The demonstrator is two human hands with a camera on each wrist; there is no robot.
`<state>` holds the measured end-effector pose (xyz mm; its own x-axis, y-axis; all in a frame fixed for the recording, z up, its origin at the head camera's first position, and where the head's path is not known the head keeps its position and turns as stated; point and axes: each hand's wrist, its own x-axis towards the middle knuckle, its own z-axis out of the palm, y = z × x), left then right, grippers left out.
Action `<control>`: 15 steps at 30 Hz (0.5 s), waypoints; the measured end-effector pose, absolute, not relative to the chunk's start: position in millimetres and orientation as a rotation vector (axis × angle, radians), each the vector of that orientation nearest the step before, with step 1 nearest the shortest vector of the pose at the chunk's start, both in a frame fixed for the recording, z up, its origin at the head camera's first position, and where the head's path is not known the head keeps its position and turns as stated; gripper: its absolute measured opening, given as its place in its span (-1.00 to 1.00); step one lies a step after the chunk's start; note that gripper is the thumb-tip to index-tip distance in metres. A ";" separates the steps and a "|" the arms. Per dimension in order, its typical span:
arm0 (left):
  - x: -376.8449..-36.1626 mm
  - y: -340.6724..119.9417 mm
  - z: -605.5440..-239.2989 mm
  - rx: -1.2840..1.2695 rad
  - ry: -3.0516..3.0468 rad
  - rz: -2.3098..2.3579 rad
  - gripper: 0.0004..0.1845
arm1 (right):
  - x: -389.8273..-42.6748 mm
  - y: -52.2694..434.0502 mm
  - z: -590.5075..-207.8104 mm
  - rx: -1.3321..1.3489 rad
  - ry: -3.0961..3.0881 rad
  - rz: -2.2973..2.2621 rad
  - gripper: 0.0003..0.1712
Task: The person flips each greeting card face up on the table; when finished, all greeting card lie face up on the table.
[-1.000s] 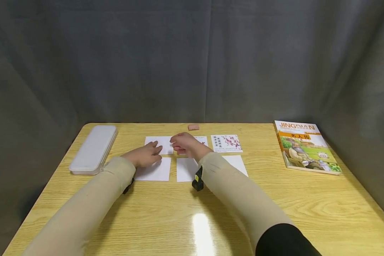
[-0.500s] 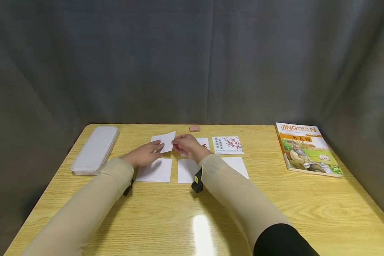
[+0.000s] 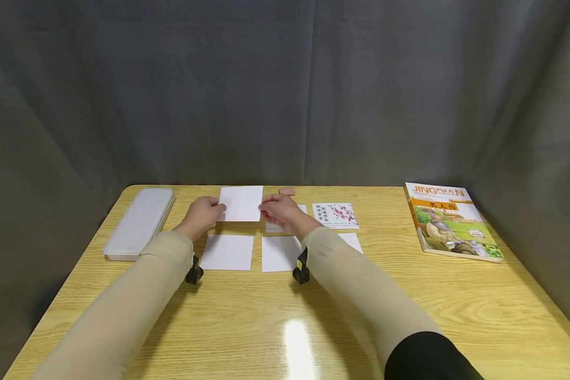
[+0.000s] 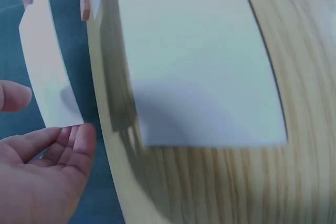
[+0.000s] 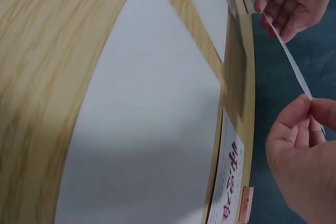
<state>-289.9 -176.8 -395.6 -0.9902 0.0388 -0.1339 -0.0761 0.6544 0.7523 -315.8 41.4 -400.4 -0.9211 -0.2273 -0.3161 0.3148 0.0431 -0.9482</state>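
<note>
A blank white card [image 3: 240, 203] is held up off the table's far part, its plain side toward the head camera. My left hand [image 3: 201, 214] holds its left edge, thumb over the front and fingers [image 4: 79, 145] at its lower end in the left wrist view. At the opposite edge my right hand [image 3: 284, 214] pinches it between thumb and fingers; the right wrist view shows the card [image 5: 295, 69] nearly edge-on. Below lie blank cards [image 3: 228, 253] in a front row, one partly under my right arm. Behind that hand, a card with red characters [image 5: 229, 182] is partly hidden.
A blossom-printed card [image 3: 335, 215] lies right of my right hand. The small pink block [image 3: 287, 191] sits near the table's back edge. A white case [image 3: 140, 221] stands at left, a book [image 3: 453, 221] at right. Grey curtain [image 3: 285, 95] hangs behind.
The back-left card, flat a second ago, has been lifted by its right edge and raised upright. My left hand has shifted from above it to hold its left edge.
</note>
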 end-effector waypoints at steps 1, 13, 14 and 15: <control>-289.8 -176.2 -395.0 -0.046 2.697 1.299 -0.42 | -315.7 42.3 -400.4 0.084 1.963 -1.928 -0.95; -293.9 -175.2 -391.8 -0.202 2.458 1.835 -0.56 | -316.2 55.2 -399.5 0.044 1.959 -1.967 -0.95; -294.0 -175.7 -392.4 -0.210 2.437 1.868 -0.59 | -316.3 56.1 -399.7 0.039 1.954 -1.967 -0.94; -293.9 -176.1 -393.0 -0.214 2.421 1.892 -0.62 | -316.2 57.0 -399.8 0.031 1.952 -1.964 -0.90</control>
